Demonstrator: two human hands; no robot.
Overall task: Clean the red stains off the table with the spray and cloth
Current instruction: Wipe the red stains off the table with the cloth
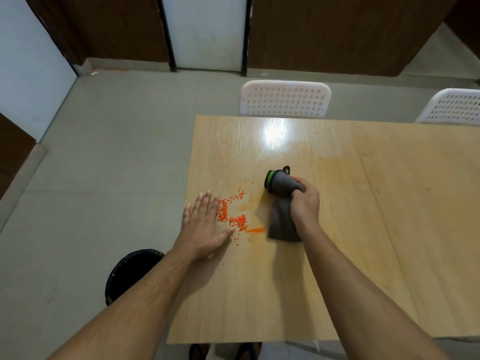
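Note:
A pile of small orange-red grains (231, 214) lies near the left edge of the light wooden table (337, 255), with an orange smear (255, 229) beside it. My left hand (205, 227) lies flat on the table edge with straight fingers, just left of the grains. My right hand (304, 203) grips a bunched grey cloth (281, 219) with a black and green trim, right of the smear. No spray bottle is in view.
A black round bin (127, 271) stands on the floor below the table's left edge. Two white perforated chairs (284, 100) (454, 105) stand at the far side. A seam (384, 216) runs down the table at the right.

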